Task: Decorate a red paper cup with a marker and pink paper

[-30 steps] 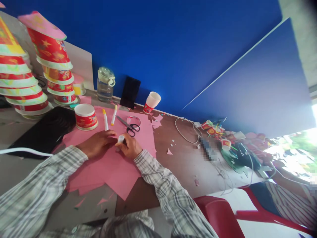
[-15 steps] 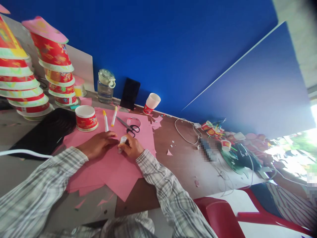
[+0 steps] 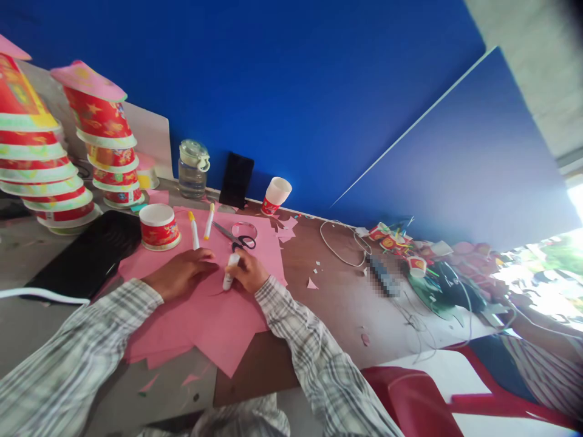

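Observation:
My right hand (image 3: 251, 272) is closed round a white glue stick (image 3: 231, 271), which tilts with its lower end at the pink paper (image 3: 228, 340). Resting on the same sheets, my left hand (image 3: 184, 273) has its fingers stretched toward the right one and holds nothing. Just beyond the right hand lie black-handled scissors (image 3: 228, 232), one loop close to the fingers. A pink tape roll (image 3: 244, 230) sits by the blades. Two white markers, one with a yellow cap (image 3: 194, 230) upward and another white marker (image 3: 209, 222), lie past the left hand.
A red paper cup (image 3: 159, 227) stands at the paper's far left corner. Stacked cup towers (image 3: 112, 158), a black tablet-like slab (image 3: 91, 252), a water jar (image 3: 193, 170), a phone (image 3: 236, 180) and stacked cups (image 3: 276, 195) surround it. Cables (image 3: 344, 243) and scraps lie right; another person sits there.
The glue stick has swung lower in my right hand, so more of its length shows below the fingers. My left hand has barely moved; the view has shifted slightly.

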A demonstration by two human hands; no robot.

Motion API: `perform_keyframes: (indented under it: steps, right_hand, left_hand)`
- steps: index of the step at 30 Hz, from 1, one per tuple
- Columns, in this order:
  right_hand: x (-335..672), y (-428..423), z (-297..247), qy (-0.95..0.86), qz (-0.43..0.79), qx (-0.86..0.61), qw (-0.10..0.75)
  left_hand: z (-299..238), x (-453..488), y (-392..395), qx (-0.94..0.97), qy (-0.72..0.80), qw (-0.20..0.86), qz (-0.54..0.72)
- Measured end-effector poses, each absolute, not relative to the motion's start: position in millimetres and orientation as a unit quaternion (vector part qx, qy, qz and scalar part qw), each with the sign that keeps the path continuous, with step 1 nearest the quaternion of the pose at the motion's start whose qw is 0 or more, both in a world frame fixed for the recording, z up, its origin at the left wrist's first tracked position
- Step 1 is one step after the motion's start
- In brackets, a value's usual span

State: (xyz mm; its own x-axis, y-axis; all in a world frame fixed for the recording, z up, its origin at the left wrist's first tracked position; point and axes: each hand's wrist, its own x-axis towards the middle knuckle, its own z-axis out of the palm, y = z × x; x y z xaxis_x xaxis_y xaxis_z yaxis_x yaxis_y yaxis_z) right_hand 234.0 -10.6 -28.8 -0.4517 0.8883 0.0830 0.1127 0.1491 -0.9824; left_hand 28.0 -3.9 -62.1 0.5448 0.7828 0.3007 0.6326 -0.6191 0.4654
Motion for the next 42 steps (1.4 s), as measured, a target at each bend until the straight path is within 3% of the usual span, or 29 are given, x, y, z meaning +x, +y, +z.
perform_keyframes:
  steps: [4, 8, 12, 14, 17, 35, 42]
  right_hand:
    - [233, 4, -30, -0.56, 0.553, -0.362, 0.5]
    - [229, 3, -29, -0.561, 0.516, -0.377, 0.526]
    - [232, 1, -35, -0.647, 0.308, -0.434, 0.546]
    - [238, 7, -40, -0.651, 0.217, -0.492, 0.536]
    - [248, 20, -45, -0.599, 0.175, -0.59, 0.512]
    - [270, 51, -54, -0.549, 0.108, -0.728, 0.396]
    - [269, 49, -57, -0.562, 0.104, -0.744, 0.346]
  left_hand:
    - [-61, 27, -4, 0.861, 0.431, 0.157, 0.22]
    - [-64, 25, -4, 0.851, 0.443, 0.156, 0.235]
    - [-69, 24, -1, 0.839, 0.442, 0.148, 0.28]
    - [-67, 25, -1, 0.832, 0.444, 0.152, 0.296]
    - [-62, 26, -1, 0.819, 0.449, 0.147, 0.326]
    - [-61, 30, -8, 0.843, 0.483, 0.04, 0.234]
    - [-60, 29, -4, 0.835, 0.502, 0.059, 0.216]
